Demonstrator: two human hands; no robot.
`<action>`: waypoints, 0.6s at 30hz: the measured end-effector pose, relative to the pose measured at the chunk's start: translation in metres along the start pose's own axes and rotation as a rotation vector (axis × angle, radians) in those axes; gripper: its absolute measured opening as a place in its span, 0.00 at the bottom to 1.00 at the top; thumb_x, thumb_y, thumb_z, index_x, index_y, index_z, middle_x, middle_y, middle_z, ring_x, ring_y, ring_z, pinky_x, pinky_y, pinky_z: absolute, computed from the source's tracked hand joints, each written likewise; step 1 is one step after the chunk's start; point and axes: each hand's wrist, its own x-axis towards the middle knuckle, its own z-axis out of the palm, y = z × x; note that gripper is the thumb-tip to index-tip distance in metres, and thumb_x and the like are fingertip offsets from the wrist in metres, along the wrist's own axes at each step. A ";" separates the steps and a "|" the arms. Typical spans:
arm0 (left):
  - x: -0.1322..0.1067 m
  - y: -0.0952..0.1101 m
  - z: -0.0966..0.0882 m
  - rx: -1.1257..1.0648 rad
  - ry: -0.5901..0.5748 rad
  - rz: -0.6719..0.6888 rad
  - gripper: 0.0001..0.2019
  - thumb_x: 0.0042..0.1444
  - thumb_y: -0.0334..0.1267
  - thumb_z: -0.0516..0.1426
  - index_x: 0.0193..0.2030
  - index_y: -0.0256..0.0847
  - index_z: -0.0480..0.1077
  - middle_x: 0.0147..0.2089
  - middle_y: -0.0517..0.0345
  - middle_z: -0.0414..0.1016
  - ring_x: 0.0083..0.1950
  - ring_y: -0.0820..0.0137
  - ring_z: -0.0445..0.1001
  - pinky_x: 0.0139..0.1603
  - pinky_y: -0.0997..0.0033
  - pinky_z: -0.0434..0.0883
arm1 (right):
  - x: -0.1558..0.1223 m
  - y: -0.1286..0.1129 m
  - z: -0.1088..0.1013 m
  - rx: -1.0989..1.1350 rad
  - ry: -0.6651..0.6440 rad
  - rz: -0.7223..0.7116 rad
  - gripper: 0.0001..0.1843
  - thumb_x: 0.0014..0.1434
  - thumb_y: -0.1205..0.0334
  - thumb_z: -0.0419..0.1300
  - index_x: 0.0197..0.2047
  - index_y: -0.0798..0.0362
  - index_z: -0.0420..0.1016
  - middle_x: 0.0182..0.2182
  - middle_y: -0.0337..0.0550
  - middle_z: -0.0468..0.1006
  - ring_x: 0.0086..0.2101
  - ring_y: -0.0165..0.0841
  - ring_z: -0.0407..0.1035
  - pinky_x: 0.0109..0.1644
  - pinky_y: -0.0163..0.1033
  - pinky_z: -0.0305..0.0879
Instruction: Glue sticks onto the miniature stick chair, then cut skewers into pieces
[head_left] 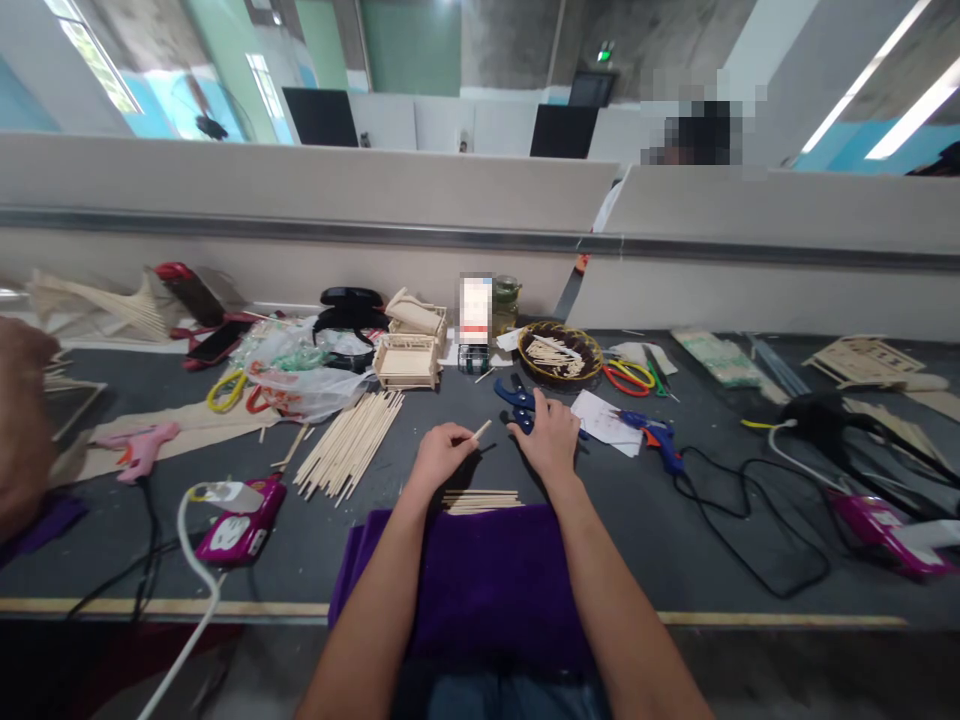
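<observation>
My left hand (442, 458) is closed in a pinch on a short pale wooden stick (481, 432), which points up to the right. My right hand (553, 432) is over blue-handled pliers (514, 393), thumb and fingers apart; the hand covers part of the tool, and I cannot tell whether it touches. Several cut sticks (481, 502) lie side by side at the far edge of a folded purple cloth (495, 580), between my forearms. A fanned pile of longer sticks (351, 445) lies to the left of my left hand.
Behind my hands stand a small stick-built model (407, 362) and a wicker basket (560, 352) of short sticks. White paper (606, 420) and a blue glue gun (660, 437) with its cable lie right. Left are a pink glue gun (139, 448), a magenta power strip (244, 522) and another person's arm (24, 430).
</observation>
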 end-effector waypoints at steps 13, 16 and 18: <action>-0.009 0.020 -0.001 0.419 -0.402 0.293 0.08 0.55 0.37 0.57 0.34 0.42 0.80 0.33 0.56 0.76 0.35 0.69 0.71 0.34 0.73 0.60 | 0.003 0.005 -0.008 0.225 0.005 0.098 0.32 0.57 0.48 0.58 0.60 0.55 0.64 0.47 0.55 0.73 0.48 0.46 0.65 0.48 0.47 0.59; -0.009 0.019 -0.001 0.421 -0.457 0.303 0.09 0.55 0.37 0.57 0.36 0.42 0.80 0.34 0.55 0.77 0.36 0.68 0.72 0.35 0.74 0.61 | 0.003 0.005 -0.011 0.216 -0.018 0.083 0.31 0.56 0.49 0.59 0.60 0.54 0.65 0.46 0.54 0.74 0.47 0.46 0.66 0.48 0.47 0.59; -0.009 0.017 -0.001 0.417 -0.479 0.310 0.10 0.54 0.38 0.56 0.37 0.42 0.80 0.35 0.54 0.78 0.37 0.68 0.72 0.35 0.74 0.61 | 0.004 0.007 -0.012 0.249 -0.002 0.085 0.31 0.56 0.49 0.59 0.59 0.54 0.65 0.47 0.55 0.74 0.48 0.46 0.66 0.49 0.48 0.59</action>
